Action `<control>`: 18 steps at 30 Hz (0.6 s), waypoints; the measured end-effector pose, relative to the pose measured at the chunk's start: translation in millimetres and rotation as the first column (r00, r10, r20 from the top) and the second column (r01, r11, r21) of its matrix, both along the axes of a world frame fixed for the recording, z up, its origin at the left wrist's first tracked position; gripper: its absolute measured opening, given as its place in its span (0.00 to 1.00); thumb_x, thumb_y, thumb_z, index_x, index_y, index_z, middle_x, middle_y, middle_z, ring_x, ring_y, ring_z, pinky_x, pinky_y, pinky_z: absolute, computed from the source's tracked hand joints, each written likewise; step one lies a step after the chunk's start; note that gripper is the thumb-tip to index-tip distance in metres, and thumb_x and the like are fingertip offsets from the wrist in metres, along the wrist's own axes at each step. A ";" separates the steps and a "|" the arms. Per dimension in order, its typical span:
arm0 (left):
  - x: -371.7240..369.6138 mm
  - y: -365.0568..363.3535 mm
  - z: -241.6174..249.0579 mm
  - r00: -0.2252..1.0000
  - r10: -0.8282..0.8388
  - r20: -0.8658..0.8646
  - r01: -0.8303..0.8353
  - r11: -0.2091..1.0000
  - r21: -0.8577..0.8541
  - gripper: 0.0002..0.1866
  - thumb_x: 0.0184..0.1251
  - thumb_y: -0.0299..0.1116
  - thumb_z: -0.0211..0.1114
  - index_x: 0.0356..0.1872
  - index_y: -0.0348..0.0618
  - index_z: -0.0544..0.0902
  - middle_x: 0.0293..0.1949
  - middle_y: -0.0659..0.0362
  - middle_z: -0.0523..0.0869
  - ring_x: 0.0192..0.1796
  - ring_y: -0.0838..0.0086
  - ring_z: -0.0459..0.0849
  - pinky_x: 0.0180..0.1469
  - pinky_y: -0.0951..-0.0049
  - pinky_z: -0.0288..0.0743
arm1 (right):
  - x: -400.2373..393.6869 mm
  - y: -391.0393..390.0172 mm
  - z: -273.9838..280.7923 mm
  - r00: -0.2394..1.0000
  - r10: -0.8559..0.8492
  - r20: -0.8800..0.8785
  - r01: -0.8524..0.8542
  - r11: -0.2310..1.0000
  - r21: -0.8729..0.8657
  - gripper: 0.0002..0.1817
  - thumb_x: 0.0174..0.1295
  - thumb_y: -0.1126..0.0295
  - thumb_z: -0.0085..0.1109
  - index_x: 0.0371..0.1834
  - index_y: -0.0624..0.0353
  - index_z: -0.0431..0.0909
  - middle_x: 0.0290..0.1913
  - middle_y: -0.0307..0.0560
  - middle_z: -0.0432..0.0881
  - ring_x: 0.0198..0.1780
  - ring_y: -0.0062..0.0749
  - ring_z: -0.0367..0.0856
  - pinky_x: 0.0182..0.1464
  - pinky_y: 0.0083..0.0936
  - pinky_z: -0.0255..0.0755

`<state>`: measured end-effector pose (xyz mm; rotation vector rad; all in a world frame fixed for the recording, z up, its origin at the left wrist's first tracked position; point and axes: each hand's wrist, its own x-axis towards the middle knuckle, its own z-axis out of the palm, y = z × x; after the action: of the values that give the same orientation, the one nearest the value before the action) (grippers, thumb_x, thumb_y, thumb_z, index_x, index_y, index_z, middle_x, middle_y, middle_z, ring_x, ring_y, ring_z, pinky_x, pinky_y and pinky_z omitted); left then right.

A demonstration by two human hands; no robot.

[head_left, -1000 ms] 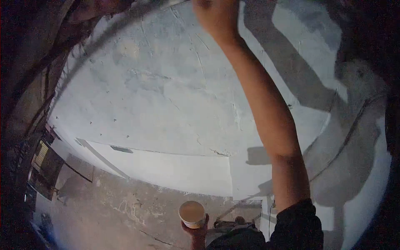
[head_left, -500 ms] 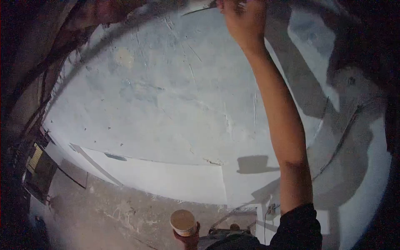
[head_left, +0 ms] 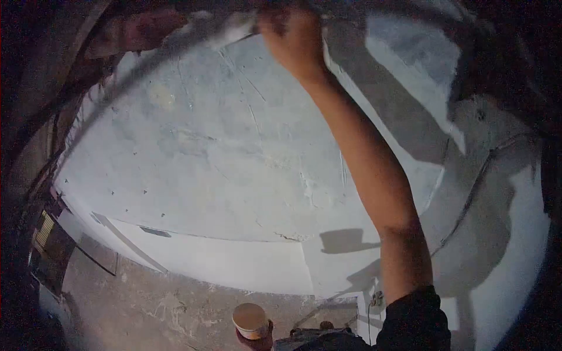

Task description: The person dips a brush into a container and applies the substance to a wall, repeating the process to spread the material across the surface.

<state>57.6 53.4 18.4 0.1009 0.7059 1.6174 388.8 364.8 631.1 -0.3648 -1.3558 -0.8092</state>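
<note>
My right hand (head_left: 293, 41) is raised at the top of the view, at the upper part of a grey-white wall (head_left: 234, 146). Its fingers are curled, and what they hold is dark and blurred; a thin dark edge shows just left of them against the wall. Low in the view, my left hand (head_left: 257, 339) grips a round white tub (head_left: 250, 320) from beneath and the side. The tub's top shows a flat, light brown surface. Rough streaks and ridges mark the wall between the two hands.
A concrete floor (head_left: 146, 298) lies below the wall. A dark cable (head_left: 468, 205) runs along the wall at right, among shadows. Something dark with a yellow grille (head_left: 44, 231) stands at far left. Dark hanging material frames the upper edges.
My right hand and forearm have moved left along the top of the wall. The tub in my left hand sits slightly lower and further left, and the whole view has shifted a little.
</note>
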 end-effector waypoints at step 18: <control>5.9 3.3 -10.0 1.000 -0.031 0.003 0.031 0.999 0.010 0.46 0.64 0.66 0.67 0.78 0.54 0.65 0.73 0.51 0.71 0.72 0.52 0.73 0.68 0.40 0.74 | 111.0 0.8 44.9 0.748 0.632 0.201 -0.650 0.760 0.030 0.02 0.68 0.79 0.59 0.37 0.62 0.79 0.32 0.47 0.81 0.34 0.33 0.79 0.42 0.33 0.75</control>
<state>63.6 56.7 8.4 0.1162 0.6901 1.5911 499.8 365.7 675.9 0.2697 -1.4714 -0.3218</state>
